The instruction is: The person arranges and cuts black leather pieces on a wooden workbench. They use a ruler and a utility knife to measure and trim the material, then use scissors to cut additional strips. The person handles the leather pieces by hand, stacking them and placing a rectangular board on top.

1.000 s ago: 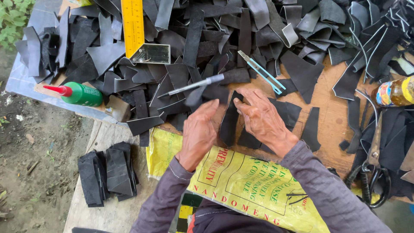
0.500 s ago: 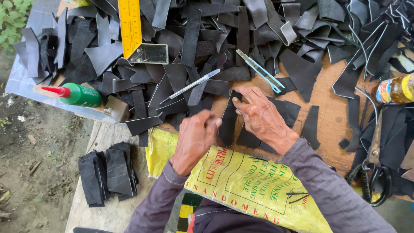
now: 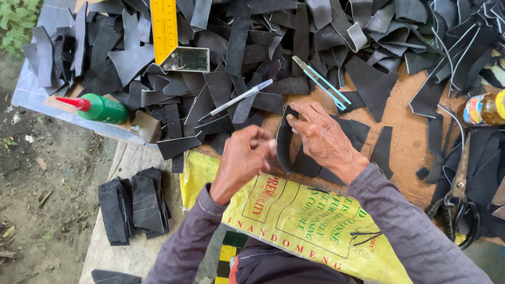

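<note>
At the near edge of the wooden worktable, above the yellow woven sack, the left hand and right hand are pinching a curved black rubber strip, fingers closed on its edges. Farther back, a silver pen is lying on piled black rubber offcuts.

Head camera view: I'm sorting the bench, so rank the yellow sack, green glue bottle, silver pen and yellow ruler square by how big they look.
1. yellow sack, by far the largest.
2. yellow ruler square, partly cut off by the frame.
3. green glue bottle and silver pen: too alike to rank; the pen is longer, the bottle thicker.
</note>
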